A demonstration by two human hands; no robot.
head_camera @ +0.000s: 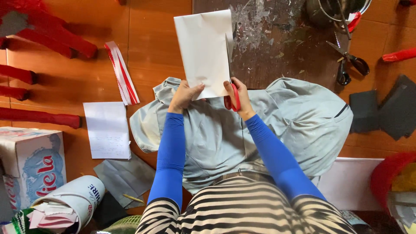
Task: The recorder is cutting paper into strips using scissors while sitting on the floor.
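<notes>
Your left hand pinched the white paper at its bottom edge; your right hand gripped red scissors at its lower right corner. The sheet rose toward twelve o'clock above the wooden floor.

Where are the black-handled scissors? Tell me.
In the head view, the black-handled scissors lie at upper right on the floor, right of the white paper, above the dark grey sheets.

Tight bright-blue sleeves to wrists; black-and-white striped top; grey trousers.
</notes>
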